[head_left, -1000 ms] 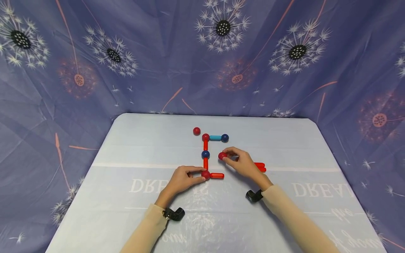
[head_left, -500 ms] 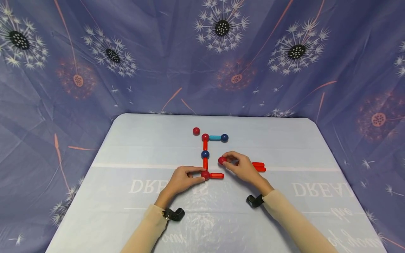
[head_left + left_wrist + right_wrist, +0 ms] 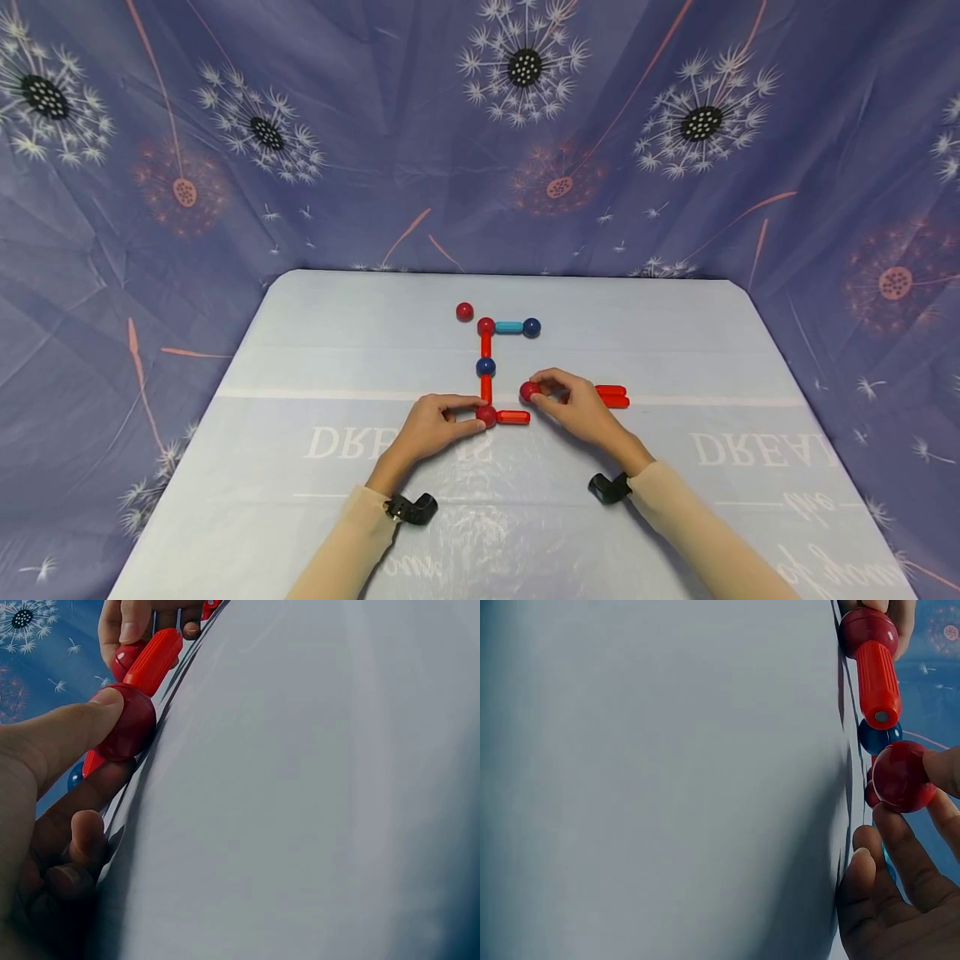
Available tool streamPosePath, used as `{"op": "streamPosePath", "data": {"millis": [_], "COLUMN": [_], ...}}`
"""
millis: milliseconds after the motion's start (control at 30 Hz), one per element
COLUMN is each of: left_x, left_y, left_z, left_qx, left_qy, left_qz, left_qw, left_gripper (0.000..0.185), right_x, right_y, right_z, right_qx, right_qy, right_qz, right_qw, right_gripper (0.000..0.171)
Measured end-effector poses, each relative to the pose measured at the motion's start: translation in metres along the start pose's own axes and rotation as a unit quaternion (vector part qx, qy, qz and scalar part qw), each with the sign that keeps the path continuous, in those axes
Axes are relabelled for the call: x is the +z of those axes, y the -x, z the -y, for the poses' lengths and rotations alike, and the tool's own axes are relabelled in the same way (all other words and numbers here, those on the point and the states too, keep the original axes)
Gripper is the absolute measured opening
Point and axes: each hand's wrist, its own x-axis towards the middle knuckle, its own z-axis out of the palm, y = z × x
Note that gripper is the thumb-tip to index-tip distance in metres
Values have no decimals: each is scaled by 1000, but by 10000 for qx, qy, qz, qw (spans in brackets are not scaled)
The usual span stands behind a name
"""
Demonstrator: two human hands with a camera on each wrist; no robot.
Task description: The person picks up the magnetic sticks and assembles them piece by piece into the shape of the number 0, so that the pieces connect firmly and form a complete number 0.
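My left hand (image 3: 431, 429) pinches the red ball (image 3: 486, 416) at the near corner of a ball-and-stick figure lying on the table. From that ball a red stick (image 3: 514, 417) points right; its free end shows a small grey disc in the right wrist view. Thumb and fingers of my right hand (image 3: 579, 407) pinch another red ball (image 3: 902, 777), held apart from the stick's free end, slightly beyond it. Away from the near corner run a red stick (image 3: 486, 388), a blue ball (image 3: 486, 367), a second red stick (image 3: 486, 345) and a far red ball (image 3: 486, 326).
A light blue stick (image 3: 508, 327) joins the far corner to a dark blue ball (image 3: 532, 327). One loose red ball (image 3: 464, 312) lies behind the figure. Loose red sticks (image 3: 615, 402) lie beside my right hand, partly hidden by it. A patterned curtain (image 3: 420, 150) hangs behind the table.
My right hand has moved toward me with its red ball, from beside the blue ball to near the red stick's free end. The left hand and the figure have stayed put.
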Motion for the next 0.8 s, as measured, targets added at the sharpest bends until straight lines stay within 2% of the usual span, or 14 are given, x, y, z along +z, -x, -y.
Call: {"op": "streamPosePath", "data": {"millis": [800], "left_x": [0], "left_y": [1], "left_z": [0], "left_qx": [95], "left_qy": [-24], "left_qz": [-41], "left_qw": [9999], "left_gripper": [33], "right_x": [-10], "right_y": [28], "right_z": [-7], "right_qx": [197], "right_qy": [-109], "right_qz": [81], "right_qw": [9997], "right_gripper": [25]}}
